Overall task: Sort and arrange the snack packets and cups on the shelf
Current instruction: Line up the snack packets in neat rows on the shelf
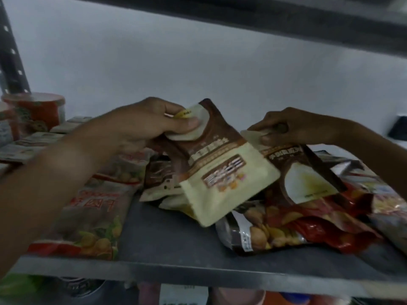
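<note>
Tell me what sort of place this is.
Probably a storeroom or small shop's stock shelf: a metal shelf on a slotted upright, piled snack packets, and red cups at the back left.

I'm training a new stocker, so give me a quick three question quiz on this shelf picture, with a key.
1. True or false: the left hand pinches a brown-and-cream packet by its top corner.
2. What does the right hand hold? A) a cup B) another brown-and-cream packet C) nothing
3. Fill in: the red cups stand at the shelf's far ____ side.

Key: 1 true; 2 B; 3 left.
</note>
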